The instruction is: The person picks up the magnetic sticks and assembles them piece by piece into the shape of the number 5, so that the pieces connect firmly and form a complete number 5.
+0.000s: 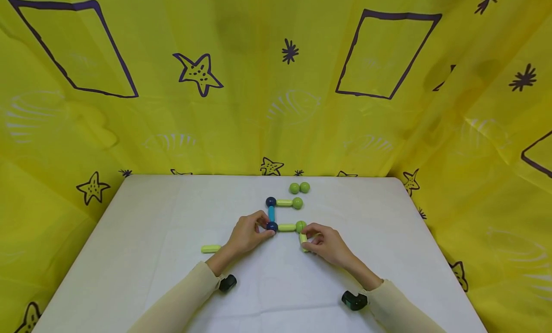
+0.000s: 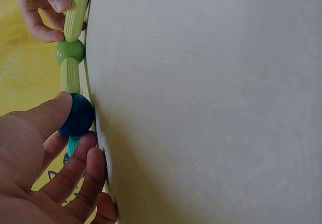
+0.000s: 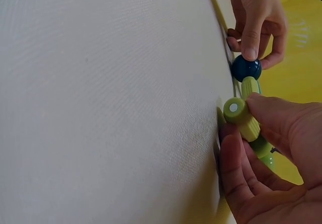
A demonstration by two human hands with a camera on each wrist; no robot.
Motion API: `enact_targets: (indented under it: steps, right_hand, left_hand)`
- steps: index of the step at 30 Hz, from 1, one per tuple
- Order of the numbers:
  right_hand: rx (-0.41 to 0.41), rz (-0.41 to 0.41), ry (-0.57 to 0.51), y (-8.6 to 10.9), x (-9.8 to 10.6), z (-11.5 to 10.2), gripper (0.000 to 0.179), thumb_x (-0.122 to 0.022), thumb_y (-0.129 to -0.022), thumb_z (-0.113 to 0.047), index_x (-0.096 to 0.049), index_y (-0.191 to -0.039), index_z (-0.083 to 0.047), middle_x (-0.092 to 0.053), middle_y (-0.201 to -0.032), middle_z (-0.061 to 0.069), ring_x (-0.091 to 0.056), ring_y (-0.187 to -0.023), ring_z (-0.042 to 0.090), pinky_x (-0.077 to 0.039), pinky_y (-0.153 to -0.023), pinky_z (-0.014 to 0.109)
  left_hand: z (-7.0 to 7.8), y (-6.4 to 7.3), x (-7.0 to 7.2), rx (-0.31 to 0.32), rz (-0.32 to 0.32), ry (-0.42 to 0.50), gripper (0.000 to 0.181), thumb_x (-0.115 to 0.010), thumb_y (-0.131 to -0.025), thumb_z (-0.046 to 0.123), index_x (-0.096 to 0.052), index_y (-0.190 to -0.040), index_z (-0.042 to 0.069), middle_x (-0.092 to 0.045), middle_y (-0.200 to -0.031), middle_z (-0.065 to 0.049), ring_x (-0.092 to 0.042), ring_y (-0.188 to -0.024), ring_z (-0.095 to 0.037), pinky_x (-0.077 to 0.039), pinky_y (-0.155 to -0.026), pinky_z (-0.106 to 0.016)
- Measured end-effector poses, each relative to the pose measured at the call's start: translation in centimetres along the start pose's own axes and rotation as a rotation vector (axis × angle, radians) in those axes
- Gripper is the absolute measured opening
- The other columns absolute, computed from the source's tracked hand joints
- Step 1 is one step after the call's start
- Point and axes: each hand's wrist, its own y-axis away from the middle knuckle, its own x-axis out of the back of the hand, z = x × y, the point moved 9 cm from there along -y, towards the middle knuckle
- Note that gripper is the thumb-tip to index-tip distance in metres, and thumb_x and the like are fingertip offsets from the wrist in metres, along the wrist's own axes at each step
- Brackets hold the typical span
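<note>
My left hand (image 1: 248, 233) pinches a dark blue ball (image 2: 80, 115) between thumb and fingers at the near left corner of a joined shape. From that ball a blue rod (image 1: 271, 213) runs back to a second dark blue ball (image 1: 270, 201), and a light green rod (image 1: 286, 227) runs right to a green ball (image 1: 301, 225). My right hand (image 1: 328, 244) pinches another light green rod (image 3: 248, 127) by thumb and fingers, one end right at that green ball. In the right wrist view its other end shows a round metal dot.
Farther back, a light green rod (image 1: 284, 202) joins the far blue ball to a green ball (image 1: 297, 203). Two loose green balls (image 1: 299, 188) sit behind. A loose light green rod (image 1: 211, 248) lies by my left forearm. Yellow curtains (image 1: 241, 122) surround the white table (image 1: 172, 199).
</note>
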Motion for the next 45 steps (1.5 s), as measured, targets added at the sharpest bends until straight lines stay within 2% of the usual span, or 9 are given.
enact_targets:
  steps: [9,19,23,29,33,39,45]
  right_hand:
    - [0.009,0.019,0.069,-0.2,-0.1,-0.2,0.026,-0.084,-0.086,-0.014,-0.07,-0.108,-0.012,-0.069,-0.097,0.004,-0.061,-0.07,0.008,-0.05,-0.063,0.023]
    - [0.009,0.009,0.08,-0.1,-0.1,-0.4,0.026,-0.083,-0.087,-0.015,-0.07,-0.109,-0.012,-0.068,-0.098,0.003,-0.061,-0.07,0.008,-0.05,-0.064,0.023]
    - [0.019,-0.036,0.061,-0.1,-0.1,-0.7,0.027,-0.082,-0.089,-0.016,-0.069,-0.112,-0.01,-0.068,-0.101,0.005,-0.062,-0.071,0.008,-0.051,-0.064,0.023]
    - [0.017,-0.157,0.026,0.1,-0.2,-0.7,0.037,-0.082,-0.089,-0.014,-0.066,-0.122,-0.01,-0.067,-0.109,0.008,-0.064,-0.073,0.011,-0.052,-0.068,0.024]
    - [0.061,-0.214,0.016,0.2,0.1,-0.9,0.043,-0.081,-0.09,-0.012,-0.062,-0.128,-0.009,-0.068,-0.112,0.011,-0.067,-0.075,0.013,-0.054,-0.071,0.026]
    - [0.096,-0.248,0.041,0.4,1.1,-1.3,0.048,-0.08,-0.09,-0.01,-0.059,-0.132,-0.01,-0.068,-0.114,0.015,-0.068,-0.078,0.017,-0.055,-0.071,0.028]
    - [0.139,-0.231,0.075,0.2,2.6,-2.2,0.049,-0.079,-0.091,-0.01,-0.057,-0.134,-0.006,-0.069,-0.115,0.02,-0.07,-0.078,0.016,-0.056,-0.073,0.029]
  left_hand:
    - [-0.1,0.1,-0.1,0.007,-0.002,0.0,0.022,-0.084,-0.088,0.021,-0.068,-0.101,0.014,-0.075,-0.093,0.0,-0.053,-0.068,-0.009,-0.043,-0.062,-0.025]
    - [-0.1,0.0,-0.1,0.004,0.0,-0.005,0.022,-0.083,-0.088,0.022,-0.067,-0.101,0.014,-0.075,-0.093,0.0,-0.054,-0.069,-0.009,-0.044,-0.062,-0.025]
    - [-0.1,0.1,0.0,0.01,0.001,-0.005,0.022,-0.083,-0.088,0.022,-0.067,-0.101,0.014,-0.075,-0.094,0.0,-0.053,-0.069,-0.009,-0.043,-0.062,-0.025]
    - [-0.1,0.1,0.0,0.0,0.001,-0.003,0.022,-0.083,-0.088,0.022,-0.067,-0.101,0.014,-0.075,-0.093,0.0,-0.053,-0.068,-0.009,-0.043,-0.061,-0.025]
    - [0.0,0.0,0.0,-0.006,0.002,-0.006,0.022,-0.083,-0.088,0.022,-0.067,-0.101,0.014,-0.075,-0.093,0.0,-0.052,-0.067,-0.008,-0.043,-0.061,-0.025]
    - [0.0,0.1,-0.1,-0.006,0.001,-0.007,0.023,-0.084,-0.088,0.022,-0.067,-0.101,0.014,-0.075,-0.092,0.0,-0.052,-0.067,-0.008,-0.043,-0.061,-0.024]
    - [0.0,0.1,-0.1,-0.006,0.004,-0.011,0.023,-0.083,-0.088,0.022,-0.067,-0.102,0.013,-0.075,-0.092,-0.001,-0.052,-0.067,-0.008,-0.043,-0.061,-0.025]
